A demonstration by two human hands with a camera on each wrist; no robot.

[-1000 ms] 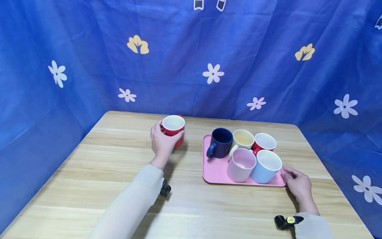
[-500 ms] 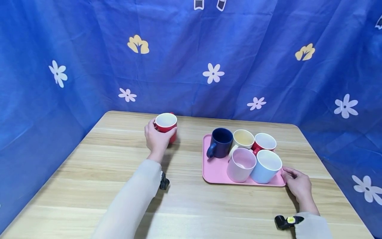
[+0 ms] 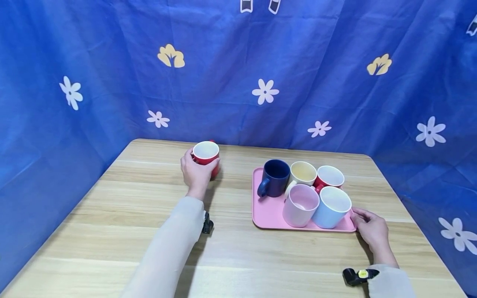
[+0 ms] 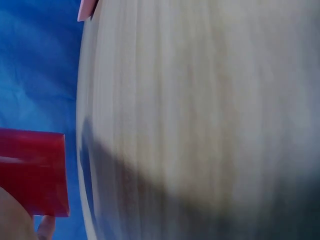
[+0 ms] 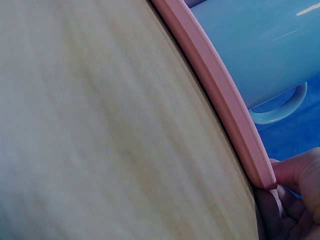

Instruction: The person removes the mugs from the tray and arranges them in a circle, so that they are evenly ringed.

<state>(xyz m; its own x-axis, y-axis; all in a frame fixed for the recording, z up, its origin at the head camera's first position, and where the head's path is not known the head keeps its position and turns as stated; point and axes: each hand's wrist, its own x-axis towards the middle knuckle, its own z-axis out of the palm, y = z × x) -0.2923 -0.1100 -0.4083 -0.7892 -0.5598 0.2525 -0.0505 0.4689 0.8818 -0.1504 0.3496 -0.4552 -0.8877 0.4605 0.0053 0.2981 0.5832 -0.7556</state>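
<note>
In the head view, the left hand (image 3: 196, 174) grips one red mug (image 3: 204, 159) by its side, over the back of the table (image 3: 231, 256). To do this well, I think the hand should hug it snugly, top up, and go slowly. The right hand (image 3: 372, 229) pinches the near right corner of one pink tray (image 3: 262, 213); a gentle hold seems best, so nothing bumps. Five mugs stand there: one dark blue mug (image 3: 276, 182), one cream mug (image 3: 303, 174), one other red mug (image 3: 329, 178), one pink mug (image 3: 298, 211), one light blue mug (image 3: 328, 213). In the left wrist view, blue cloth (image 4: 40, 75) shows under the held mug, so it looks lifted. In the right wrist view, one light blue handle (image 5: 267, 118) shows near the pinched corner.
</note>
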